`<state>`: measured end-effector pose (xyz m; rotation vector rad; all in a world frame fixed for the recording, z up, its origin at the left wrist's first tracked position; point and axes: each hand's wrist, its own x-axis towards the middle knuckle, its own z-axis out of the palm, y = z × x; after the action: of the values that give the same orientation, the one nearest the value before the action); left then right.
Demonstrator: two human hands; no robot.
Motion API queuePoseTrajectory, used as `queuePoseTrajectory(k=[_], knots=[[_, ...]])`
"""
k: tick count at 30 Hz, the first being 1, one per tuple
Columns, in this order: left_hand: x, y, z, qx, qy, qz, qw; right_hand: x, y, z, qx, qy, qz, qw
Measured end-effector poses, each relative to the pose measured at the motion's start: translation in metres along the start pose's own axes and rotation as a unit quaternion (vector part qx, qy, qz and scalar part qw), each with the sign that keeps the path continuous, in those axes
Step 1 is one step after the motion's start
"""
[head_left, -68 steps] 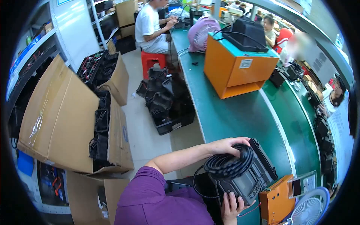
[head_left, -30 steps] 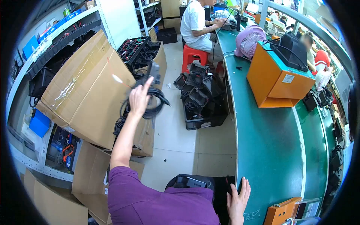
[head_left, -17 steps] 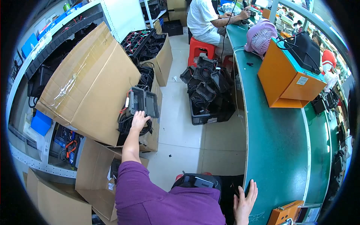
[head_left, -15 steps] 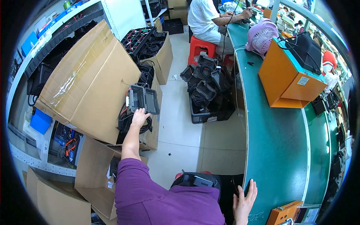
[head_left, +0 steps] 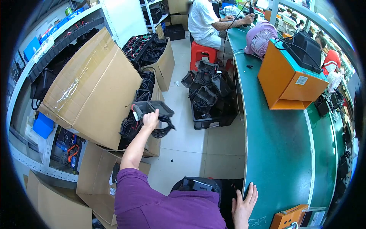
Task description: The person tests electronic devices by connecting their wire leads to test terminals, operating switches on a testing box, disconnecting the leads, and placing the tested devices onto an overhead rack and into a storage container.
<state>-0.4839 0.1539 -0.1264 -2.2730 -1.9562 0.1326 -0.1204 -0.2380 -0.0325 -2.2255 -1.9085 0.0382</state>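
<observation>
My left hand (head_left: pixel 151 119) is closed on the near edge of a dark plastic case (head_left: pixel 146 108) whose lid is folded open. A bundled black cable (head_left: pixel 163 130) hangs from the case, and a white connector with a red wire shows at its left side. Beneath and behind it, more black cables (head_left: pixel 127 126) fill a cardboard carton (head_left: pixel 154 144). My right hand (head_left: pixel 244 206) rests with fingers spread on the left edge of the green workbench (head_left: pixel 278 152).
A black crate (head_left: pixel 213 123) heaped with similar cases stands on the floor ahead. A large carton (head_left: pixel 91 84) leans at left. The bench carries an orange box (head_left: pixel 289 82) and a pink fan (head_left: pixel 261 38). A seated person (head_left: pixel 206 23) works at the far end.
My left hand has closed on the case and lifted it up and to the right off the carton, its cable trailing along. My right hand stays on the bench edge.
</observation>
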Motion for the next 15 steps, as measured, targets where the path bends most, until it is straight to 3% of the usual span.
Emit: queuePoseTrajectory(k=[5, 6, 10, 14, 15], knots=[[0.009, 0.041, -0.013, -0.274, -0.081, -0.008, 0.958, -0.002, 0.003, -0.002, 0.026, 0.000, -0.006, 1.000], [0.016, 0.046, 0.008, -0.370, -0.098, 0.036, 0.923, -0.002, 0.002, -0.004, 0.024, -0.006, -0.005, 1.000], [0.000, 0.109, -0.003, -0.585, -0.226, 0.010, 0.779, -0.001, 0.003, -0.005, 0.026, -0.008, 0.000, 1.000], [0.005, 0.150, -0.052, -0.593, -0.166, 0.046, 0.787, -0.004, 0.010, 0.001, 0.024, 0.008, -0.010, 1.000], [0.007, 0.155, -0.073, -0.566, -0.116, 0.083, 0.812, -0.005, 0.012, 0.004, 0.024, 0.012, -0.013, 1.000]])
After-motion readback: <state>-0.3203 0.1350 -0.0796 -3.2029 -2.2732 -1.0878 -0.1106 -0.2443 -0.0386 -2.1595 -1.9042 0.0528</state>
